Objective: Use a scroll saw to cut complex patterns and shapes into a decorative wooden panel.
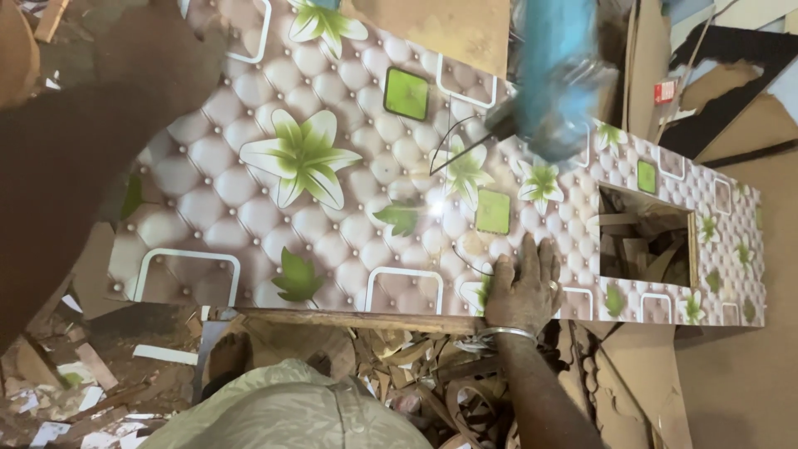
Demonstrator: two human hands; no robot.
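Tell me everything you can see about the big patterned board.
The board is a long flat panel lying across the work area. Its glossy face is printed like tufted cream padding with green-and-white flowers, green squares and white outlines. A rectangular hole is cut through near one end, showing wood scraps beneath. The near edge shows bare wood. One hand presses flat on it, and a blurred blue power tool is over its far side.
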